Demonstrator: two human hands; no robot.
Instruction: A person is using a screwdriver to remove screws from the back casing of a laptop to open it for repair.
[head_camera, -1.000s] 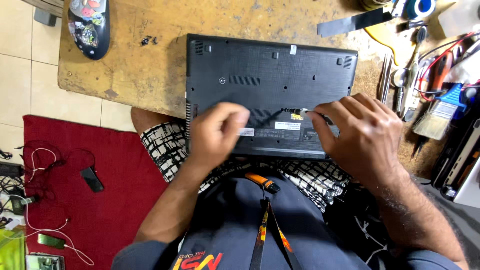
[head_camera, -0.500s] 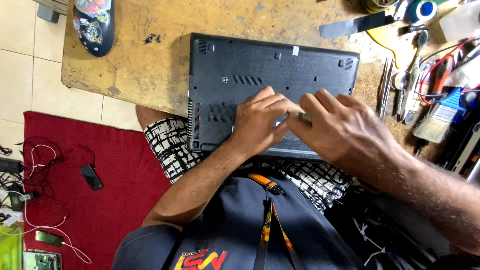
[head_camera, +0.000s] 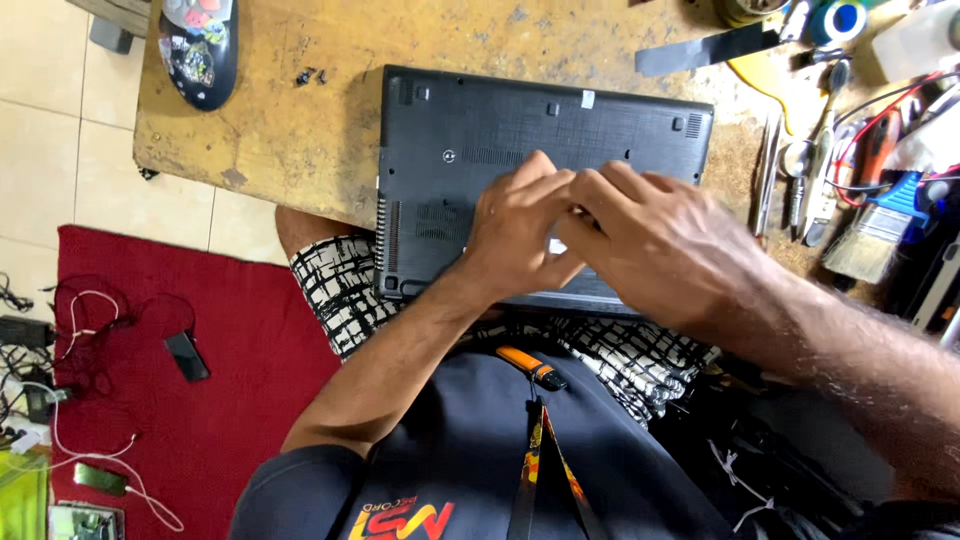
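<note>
the black laptop (head_camera: 520, 150) lies upside down on the worn wooden table (head_camera: 300, 130), with its near edge over the table's near edge, above the person's lap. both hands rest on its bottom cover, close to that near edge. the left hand (head_camera: 522, 228) lies with the fingers bent and pressed on the cover. the right hand (head_camera: 665, 245) comes from the right side and its fingers meet those of the left hand, so the two hands touch. what is under the fingertips is hidden; a small white piece shows between the hands, but it is too small to say what it is. i cannot tell if either hand grips something or only presses. the hands also cover the middle part of the laptop's near side.

compared with one second ago, the hands are much closer together: then the left one was at the middle and the right one more toward the right side of the cover, with labels visible between them. now these labels are covered. the laptop itself keeps the same place on the table.

at the table's right edge lie a brush (head_camera: 872, 232), metal tweezers (head_camera: 768, 175) and red wires (head_camera: 880, 110), partly cut off by the frame. a dark patterned object (head_camera: 198, 50) lies at the far left corner. some small black screws (head_camera: 310, 75) lie near it, hard to make out. an orange-handled tool (head_camera: 530, 365) lies on the lap.
</note>
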